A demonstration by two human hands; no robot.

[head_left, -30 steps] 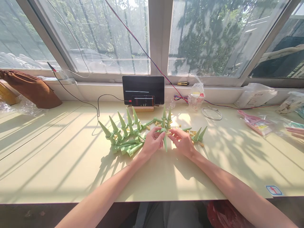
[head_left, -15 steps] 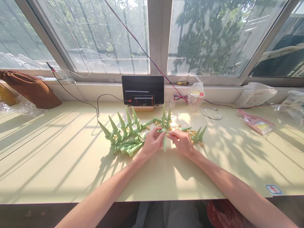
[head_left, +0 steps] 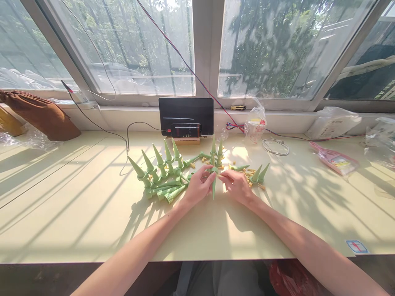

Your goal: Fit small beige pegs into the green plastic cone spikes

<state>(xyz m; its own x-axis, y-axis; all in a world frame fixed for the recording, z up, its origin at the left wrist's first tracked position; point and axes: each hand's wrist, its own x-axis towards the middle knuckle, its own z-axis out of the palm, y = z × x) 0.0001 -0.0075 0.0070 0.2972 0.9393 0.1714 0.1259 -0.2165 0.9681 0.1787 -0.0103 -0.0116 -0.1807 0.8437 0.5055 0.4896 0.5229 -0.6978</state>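
Note:
My left hand point(head_left: 200, 183) is closed round a green plastic spike point(head_left: 214, 190), whose pointed end hangs down toward me. Beside it, the pinched fingers of my right hand point(head_left: 236, 183) hold a small tan peg point(head_left: 219, 175) against the spike's collar. To the left stand several upright green spikes point(head_left: 160, 162), with green tubes point(head_left: 175, 193) lying in front of them. Two more upright spikes point(head_left: 219, 154) rise just behind my hands. On the right, a pair of spikes point(head_left: 262, 173) stands among loose tan pegs point(head_left: 249, 174).
A tablet point(head_left: 186, 111) with a phone point(head_left: 185, 130) in front leans at the back. A cup in a plastic bag point(head_left: 256, 124), a coiled cable point(head_left: 275, 147) and a pink dustpan-like item point(head_left: 335, 158) lie to the right. A brown bag point(head_left: 43, 117) rests at far left.
The spike in my left hand has dipped very slightly toward me. My right fingers remain at its collar with the tan peg; little else differs.

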